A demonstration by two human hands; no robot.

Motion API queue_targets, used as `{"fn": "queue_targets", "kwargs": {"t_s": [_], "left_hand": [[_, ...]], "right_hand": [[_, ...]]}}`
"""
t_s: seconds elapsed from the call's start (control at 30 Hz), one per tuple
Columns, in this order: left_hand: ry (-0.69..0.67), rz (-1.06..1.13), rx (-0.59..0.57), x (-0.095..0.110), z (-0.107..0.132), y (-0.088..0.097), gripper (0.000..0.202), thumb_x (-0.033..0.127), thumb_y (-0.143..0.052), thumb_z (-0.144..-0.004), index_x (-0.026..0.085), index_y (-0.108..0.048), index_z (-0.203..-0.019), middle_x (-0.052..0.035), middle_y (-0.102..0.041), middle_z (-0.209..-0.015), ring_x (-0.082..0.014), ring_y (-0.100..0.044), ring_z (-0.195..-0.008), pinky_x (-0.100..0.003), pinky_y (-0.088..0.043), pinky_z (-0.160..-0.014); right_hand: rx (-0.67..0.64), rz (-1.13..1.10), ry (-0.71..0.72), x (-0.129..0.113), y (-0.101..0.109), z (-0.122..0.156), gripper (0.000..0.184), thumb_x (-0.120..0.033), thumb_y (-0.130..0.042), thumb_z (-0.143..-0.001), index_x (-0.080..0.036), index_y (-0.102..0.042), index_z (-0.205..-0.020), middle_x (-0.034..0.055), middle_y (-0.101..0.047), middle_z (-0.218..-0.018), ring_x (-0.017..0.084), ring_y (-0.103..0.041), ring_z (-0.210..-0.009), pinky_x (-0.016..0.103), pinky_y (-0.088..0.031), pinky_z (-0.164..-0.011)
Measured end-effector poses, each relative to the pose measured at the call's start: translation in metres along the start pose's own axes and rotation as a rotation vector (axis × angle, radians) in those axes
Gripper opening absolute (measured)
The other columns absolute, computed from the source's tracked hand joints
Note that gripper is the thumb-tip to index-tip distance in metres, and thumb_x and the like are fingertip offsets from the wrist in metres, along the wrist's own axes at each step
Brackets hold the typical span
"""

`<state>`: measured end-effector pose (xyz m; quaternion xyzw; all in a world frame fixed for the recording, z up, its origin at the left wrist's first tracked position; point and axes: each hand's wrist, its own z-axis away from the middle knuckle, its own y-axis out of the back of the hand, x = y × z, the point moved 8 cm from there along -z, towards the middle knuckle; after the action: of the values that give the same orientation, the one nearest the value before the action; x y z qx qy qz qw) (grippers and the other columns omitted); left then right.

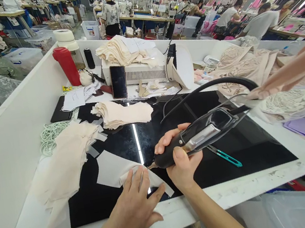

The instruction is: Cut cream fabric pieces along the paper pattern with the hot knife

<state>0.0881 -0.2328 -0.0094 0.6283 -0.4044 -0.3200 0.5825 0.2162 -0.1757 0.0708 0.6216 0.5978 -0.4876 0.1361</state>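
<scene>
My right hand (pixel 183 163) is wrapped round a black corded handheld tool (pixel 197 135) with a silver lever on its side. Its narrow metal tip (pixel 151 165) points left and reaches the white fabric piece (pixel 111 168) beside my left fingertips. Whether the tip touches the cloth I cannot tell. Fingers spread, my left hand (pixel 138 199) lies flat over the fabric's folded right part, pressing it to the black glossy board (pixel 96 198). Behind the tool lie teal-handled tweezers (pixel 226 157), partly hidden by it.
Cream fabric pieces with clear tabs (pixel 66 160) lie at left, and a cream stack (pixel 123 113) lies at the board's back. A phone (pixel 119 81) leans on a white box (pixel 145 74). Heaped beige cloth (pixel 237 61) stands right. The tool's black cable (pixel 223 81) arches rightward.
</scene>
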Motion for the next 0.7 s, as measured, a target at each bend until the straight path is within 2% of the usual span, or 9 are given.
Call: {"fn": "queue_targets", "kwargs": {"t_s": [0.17, 0.4, 0.57, 0.7], "left_hand": [[-0.003, 0.003, 0.006, 0.000, 0.000, -0.002, 0.087, 0.074, -0.074, -0.079, 0.031, -0.049, -0.151, -0.0269, -0.055, -0.145, -0.0510, -0.051, -0.138, -0.071, -0.048, -0.105], [0.000, 0.018, 0.009, 0.000, 0.002, -0.003, 0.086, 0.073, -0.075, -0.078, 0.030, -0.052, -0.149, -0.0280, -0.053, -0.147, -0.0520, -0.052, -0.137, -0.071, -0.048, -0.104], [-0.001, 0.037, 0.023, -0.001, 0.002, -0.002, 0.085, 0.072, -0.075, -0.079, 0.030, -0.052, -0.149, -0.0274, -0.053, -0.147, -0.0519, -0.052, -0.137, -0.071, -0.048, -0.104], [-0.002, 0.066, 0.000, -0.002, 0.001, -0.001, 0.089, 0.064, -0.085, -0.075, 0.029, -0.052, -0.150, -0.0274, -0.051, -0.150, -0.0533, -0.050, -0.138, -0.072, -0.046, -0.105]], "right_hand": [[0.000, -0.003, -0.009, 0.002, 0.001, 0.000, 0.034, -0.034, -0.071, -0.093, -0.030, -0.054, -0.122, -0.0037, -0.063, -0.086, 0.013, -0.063, -0.064, 0.030, -0.055, -0.061], [0.010, -0.014, 0.021, -0.008, 0.005, 0.000, 0.034, -0.034, -0.074, -0.092, -0.028, -0.056, -0.120, -0.0040, -0.062, -0.085, 0.012, -0.063, -0.063, 0.029, -0.056, -0.060], [0.012, 0.042, -0.001, -0.003, 0.007, 0.003, 0.035, -0.037, -0.071, -0.093, -0.029, -0.053, -0.121, -0.0035, -0.062, -0.085, 0.013, -0.063, -0.063, 0.031, -0.056, -0.060], [0.012, 0.060, -0.003, -0.001, 0.007, 0.003, 0.035, -0.036, -0.070, -0.093, -0.030, -0.052, -0.121, -0.0039, -0.062, -0.084, 0.014, -0.063, -0.063, 0.032, -0.054, -0.060]]}}
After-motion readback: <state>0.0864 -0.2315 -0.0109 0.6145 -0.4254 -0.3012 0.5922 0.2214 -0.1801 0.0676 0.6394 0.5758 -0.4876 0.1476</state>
